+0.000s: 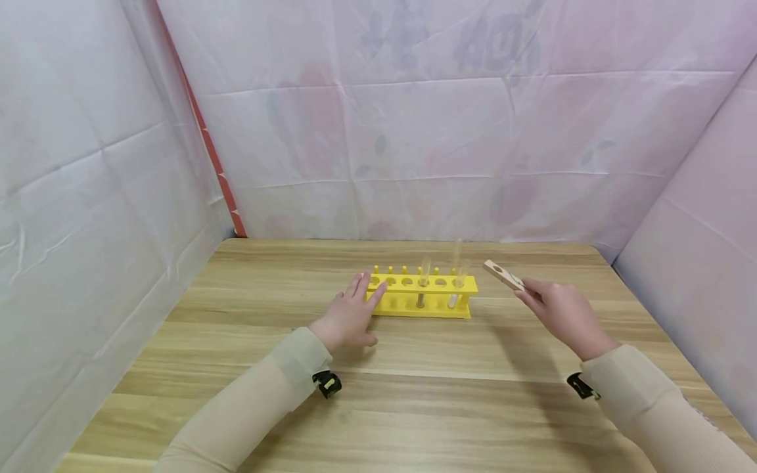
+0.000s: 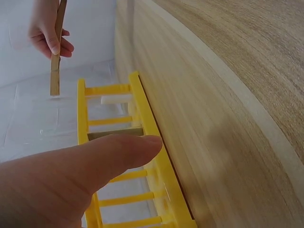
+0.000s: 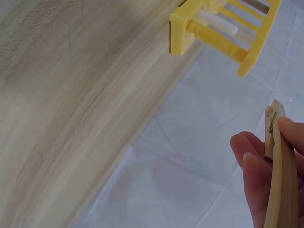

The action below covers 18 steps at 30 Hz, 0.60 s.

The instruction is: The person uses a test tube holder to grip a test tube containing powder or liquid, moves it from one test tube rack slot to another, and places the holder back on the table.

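Observation:
A yellow test tube rack (image 1: 422, 313) stands on the wooden table. My left hand (image 1: 350, 315) rests on its left end, fingertips on the top bar and thumb (image 2: 118, 152) stretched out in front. Toward the rack's right end stand clear test tubes. One test tube (image 1: 426, 268) has dark contents (image 1: 420, 300) at its bottom, and white contents (image 1: 452, 301) show in a tube at the far right, beside a taller tube (image 1: 457, 253). My right hand (image 1: 562, 312) holds a wooden test tube clamp (image 1: 499, 272) just right of the rack, its tip apart from the tubes.
The wood-grain table (image 1: 414, 420) reaches forward to a pale sheet wall (image 1: 414, 144). More sheeting hangs at the left (image 1: 89, 197) and right. A row of yellow pegs (image 1: 405, 269) rises along the rack's back.

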Each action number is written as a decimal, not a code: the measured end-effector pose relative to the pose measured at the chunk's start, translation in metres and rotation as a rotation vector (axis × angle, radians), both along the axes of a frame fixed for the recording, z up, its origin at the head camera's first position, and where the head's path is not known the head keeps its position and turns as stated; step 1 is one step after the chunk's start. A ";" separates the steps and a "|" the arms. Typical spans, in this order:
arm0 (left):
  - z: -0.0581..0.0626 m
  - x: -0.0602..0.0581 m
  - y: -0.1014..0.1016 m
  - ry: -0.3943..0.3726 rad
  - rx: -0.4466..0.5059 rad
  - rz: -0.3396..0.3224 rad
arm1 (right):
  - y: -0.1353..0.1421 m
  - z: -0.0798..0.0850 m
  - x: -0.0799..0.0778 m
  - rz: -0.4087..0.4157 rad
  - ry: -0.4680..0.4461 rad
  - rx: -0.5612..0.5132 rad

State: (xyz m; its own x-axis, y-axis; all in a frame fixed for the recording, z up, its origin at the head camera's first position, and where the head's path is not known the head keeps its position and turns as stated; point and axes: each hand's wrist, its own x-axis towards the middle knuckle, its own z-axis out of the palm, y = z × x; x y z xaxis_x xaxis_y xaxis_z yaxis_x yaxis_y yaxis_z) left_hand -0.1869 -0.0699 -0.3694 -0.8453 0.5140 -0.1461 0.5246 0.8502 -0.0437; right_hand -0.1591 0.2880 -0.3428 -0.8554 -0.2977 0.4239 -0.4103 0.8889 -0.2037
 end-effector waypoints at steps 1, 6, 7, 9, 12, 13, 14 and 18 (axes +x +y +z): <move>0.000 0.000 0.000 0.001 -0.003 -0.002 | 0.000 0.000 0.000 0.002 0.007 -0.001; 0.002 0.001 0.000 0.001 -0.002 -0.016 | 0.000 -0.001 -0.001 0.007 0.020 -0.002; 0.002 0.001 0.000 0.000 -0.003 -0.018 | 0.000 -0.001 -0.001 0.008 0.020 -0.001; 0.004 0.001 0.001 -0.004 -0.005 -0.018 | -0.001 -0.001 -0.001 0.010 0.014 -0.001; 0.005 0.001 0.000 -0.014 -0.005 -0.013 | -0.002 0.000 -0.001 0.009 0.002 0.000; 0.006 0.001 0.000 -0.017 -0.006 -0.012 | -0.002 0.001 0.000 0.008 -0.002 0.001; 0.006 0.001 0.000 -0.020 -0.008 -0.010 | -0.003 0.001 0.000 0.006 -0.005 0.000; 0.005 0.001 0.001 -0.025 -0.014 -0.007 | -0.003 0.003 0.000 0.000 0.000 -0.001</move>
